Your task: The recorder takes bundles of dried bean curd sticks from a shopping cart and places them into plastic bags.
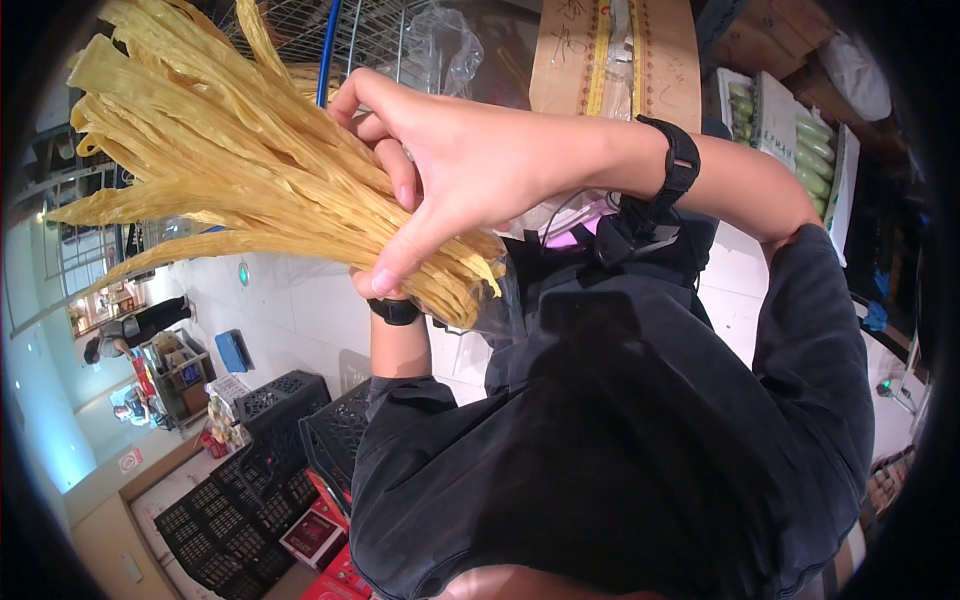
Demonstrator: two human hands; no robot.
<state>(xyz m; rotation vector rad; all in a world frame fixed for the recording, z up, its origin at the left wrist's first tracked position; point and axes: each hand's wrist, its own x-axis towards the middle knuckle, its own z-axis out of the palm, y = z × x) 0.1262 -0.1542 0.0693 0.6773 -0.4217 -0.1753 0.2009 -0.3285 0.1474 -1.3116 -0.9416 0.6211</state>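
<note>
A large fanned bundle of yellow dried tofu skin sticks fills the upper left. My right hand, reaching across from the right with a black strap on its wrist, is closed around the bundle near its lower end, thumb on the near side. Clear plastic wraps that lower end, close to my dark shirt. My left hand is mostly hidden behind the bundle; only a small part shows beside my right thumb, above a black wristband. Its grip cannot be made out.
Wire baskets stand beyond the bundle, near a cardboard box with tape. Green vegetables lie in a white foam box at upper right. Black plastic crates and red boxes sit lower left. People are at far left.
</note>
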